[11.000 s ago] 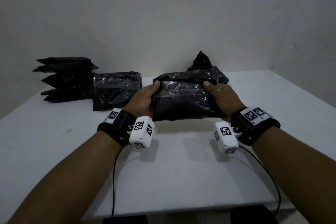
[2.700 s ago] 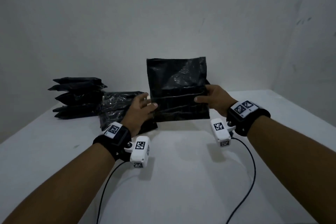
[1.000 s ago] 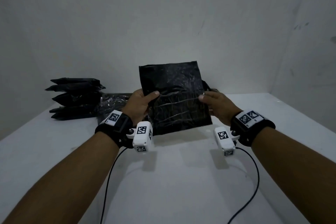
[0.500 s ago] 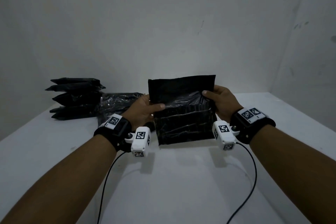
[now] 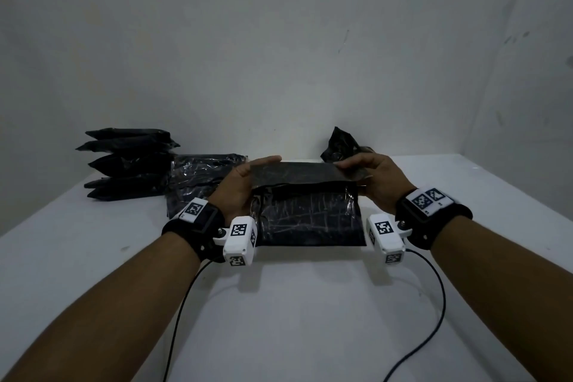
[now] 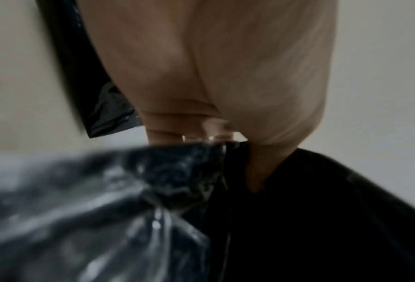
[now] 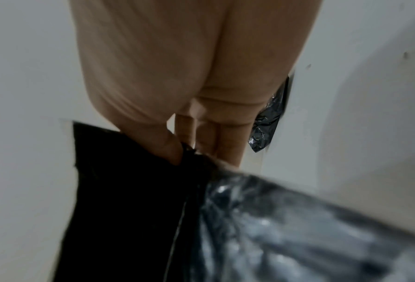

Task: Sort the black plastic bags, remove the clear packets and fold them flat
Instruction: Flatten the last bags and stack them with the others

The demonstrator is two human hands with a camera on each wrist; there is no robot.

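A pack of black plastic bags (image 5: 310, 217) in a clear wrapper lies on the white table (image 5: 294, 313) between my hands. Its top part is bent over toward me as a flap (image 5: 297, 175). My left hand (image 5: 245, 183) pinches the flap's left end, thumb on top. My right hand (image 5: 369, 177) pinches the right end. The left wrist view shows the thumb (image 6: 262, 133) pressed on black plastic (image 6: 322, 219) beside the shiny wrapper (image 6: 93, 219). The right wrist view shows the thumb (image 7: 158, 137) on the black flap (image 7: 129, 190).
A stack of several folded black bags (image 5: 127, 164) stands at the back left by the wall. Another wrapped pack (image 5: 198, 177) lies just right of it, behind my left hand. A crumpled black bag (image 5: 341, 143) sits behind my right hand. Wrist cables trail toward the table's near edge.
The pack stood upright between my hands a second ago. It has come down onto the table, and both hands have bent its top part over toward me.
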